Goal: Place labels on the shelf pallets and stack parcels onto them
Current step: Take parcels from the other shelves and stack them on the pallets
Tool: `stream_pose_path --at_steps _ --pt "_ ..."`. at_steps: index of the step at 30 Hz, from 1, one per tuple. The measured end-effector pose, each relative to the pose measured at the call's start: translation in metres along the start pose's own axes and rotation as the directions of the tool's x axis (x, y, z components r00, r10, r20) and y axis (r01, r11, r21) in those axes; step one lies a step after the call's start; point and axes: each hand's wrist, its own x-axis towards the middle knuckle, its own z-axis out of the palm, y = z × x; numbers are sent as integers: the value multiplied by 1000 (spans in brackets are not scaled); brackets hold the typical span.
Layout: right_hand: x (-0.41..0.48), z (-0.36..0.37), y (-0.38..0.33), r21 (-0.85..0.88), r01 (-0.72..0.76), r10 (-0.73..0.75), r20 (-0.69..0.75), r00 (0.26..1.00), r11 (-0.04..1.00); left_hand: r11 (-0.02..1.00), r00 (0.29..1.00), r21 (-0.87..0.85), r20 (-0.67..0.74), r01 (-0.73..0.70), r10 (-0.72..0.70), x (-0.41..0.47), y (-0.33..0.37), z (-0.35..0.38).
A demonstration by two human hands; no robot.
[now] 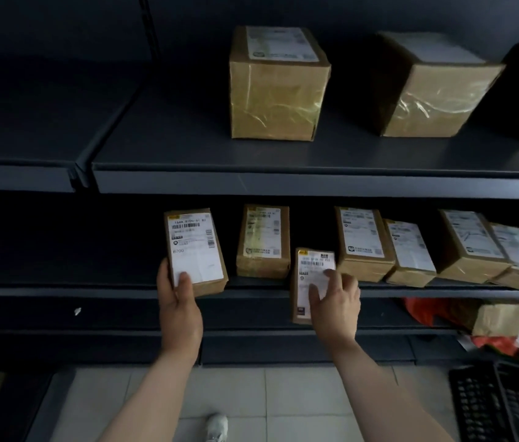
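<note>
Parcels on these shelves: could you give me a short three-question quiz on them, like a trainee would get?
1. True or false: the left hand grips a flat parcel at the left end of the middle shelf row.
2. What does the right hand hold?
A. a black crate
B. a small labelled parcel
C. a red bag
3. Fill in: the large cube-shaped boxes stand on the ____ shelf.

Key: 1 true; 2 B; 3 top. The right hand's parcel hangs in front of the middle shelf's edge, not yet set in the row.
</note>
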Motion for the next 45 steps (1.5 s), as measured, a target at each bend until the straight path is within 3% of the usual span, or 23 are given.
stream_pose_path --at_steps 3,6,8,11,20,26,32,37,45 --pt "3 -2 -11 189 -276 245 172 954 942 1000 1000 11 5 16 -17 3 -2 6" --pt "0 -22 -21 322 -345 239 327 914 882 997 999 -69 -46 23 -26 -27 6 4" --pt "5 -24 -25 271 -335 230 357 906 902 997 999 -80 -31 10 -13 -27 8 9" --pt "9 -29 -25 368 -356 238 329 914 859 998 1000 -61 -18 11 -12 -23 12 11" --pt "-15 -51 -28 542 -231 114 241 964 808 994 999 -107 22 34 -32 -39 15 3" --pt "-33 -64 -72 622 -142 -53 283 958 770 986 997 -167 -78 13 -26 -49 36 -19" --pt "-56 -56 -138 694 -139 -232 412 881 706 985 974 -162 -225 -68 31 -48 57 -75" --pt "-92 -40 -208 732 -54 -401 432 808 680 978 925 -171 -377 -120 48 -45 70 -146" --pt "-199 -1 -344 763 -45 -592 535 603 644 948 787 -151 -602 -280 136 -51 111 -296"
